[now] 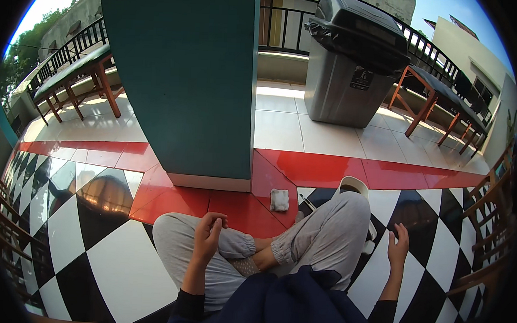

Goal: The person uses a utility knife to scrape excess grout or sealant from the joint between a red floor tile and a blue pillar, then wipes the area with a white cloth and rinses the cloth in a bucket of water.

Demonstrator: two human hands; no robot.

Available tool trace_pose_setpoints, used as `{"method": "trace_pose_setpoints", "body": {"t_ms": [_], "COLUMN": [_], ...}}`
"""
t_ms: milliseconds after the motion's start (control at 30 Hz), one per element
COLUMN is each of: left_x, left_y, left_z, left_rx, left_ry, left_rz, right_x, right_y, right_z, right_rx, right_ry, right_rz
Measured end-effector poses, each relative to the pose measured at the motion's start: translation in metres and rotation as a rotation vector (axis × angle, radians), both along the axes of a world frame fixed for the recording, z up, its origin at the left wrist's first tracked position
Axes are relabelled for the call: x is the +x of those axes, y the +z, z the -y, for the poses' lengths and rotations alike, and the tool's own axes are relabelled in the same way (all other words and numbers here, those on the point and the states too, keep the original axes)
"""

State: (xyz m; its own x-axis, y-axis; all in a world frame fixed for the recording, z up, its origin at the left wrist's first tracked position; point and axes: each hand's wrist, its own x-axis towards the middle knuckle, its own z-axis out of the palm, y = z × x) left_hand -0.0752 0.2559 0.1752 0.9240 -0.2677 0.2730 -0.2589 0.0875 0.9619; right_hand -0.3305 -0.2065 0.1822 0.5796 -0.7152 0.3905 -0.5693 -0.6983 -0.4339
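I sit cross-legged on the floor in grey trousers. My left hand (208, 233) hovers above my left knee, its fingers loosely bent and the thumb apart, with nothing visible in it. Off to the right of my right knee, my right hand (399, 244) is raised above the tiles, empty, fingers apart. A small folded white cloth (279, 200) lies on the red tile in front of my feet. Behind my right knee stands a white container (354, 183) with something dark inside; the knee hides its lower part. A thin stick-like thing (308, 203) lies beside it, partly hidden.
A dark green pillar (178, 83) rises just ahead. Beyond the red tile band (321, 168) stands a grey bin (345, 84) with a black bag. Benches stand at the left (77, 75) and right (446, 97) by a black railing. Wooden chairs (490, 212) edge the right side.
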Motion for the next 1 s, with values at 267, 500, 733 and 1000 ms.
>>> {"method": "trace_pose_setpoints", "body": {"t_ms": [267, 500, 733, 1000], "left_x": [0.006, -0.073, -0.111, -0.149], "left_y": [0.009, -0.198, -0.221, -0.204], "left_z": [-0.132, -0.142, -0.135, -0.149], "left_rx": [0.039, -0.12, 0.071, 0.963], "left_ry": [0.56, 0.403, 0.385, 0.282], "left_rz": [0.214, -0.485, -0.516, 0.209], "right_x": [-0.015, 0.064, 0.042, 0.067], "right_y": [0.041, 0.064, 0.013, -0.014], "right_z": [0.02, -0.059, -0.147, -0.196], "right_rx": [0.193, 0.248, 0.405, 0.455], "right_ry": [0.058, 0.38, 0.512, 0.556], "right_rz": [-0.344, -0.523, -0.703, -0.723]}}
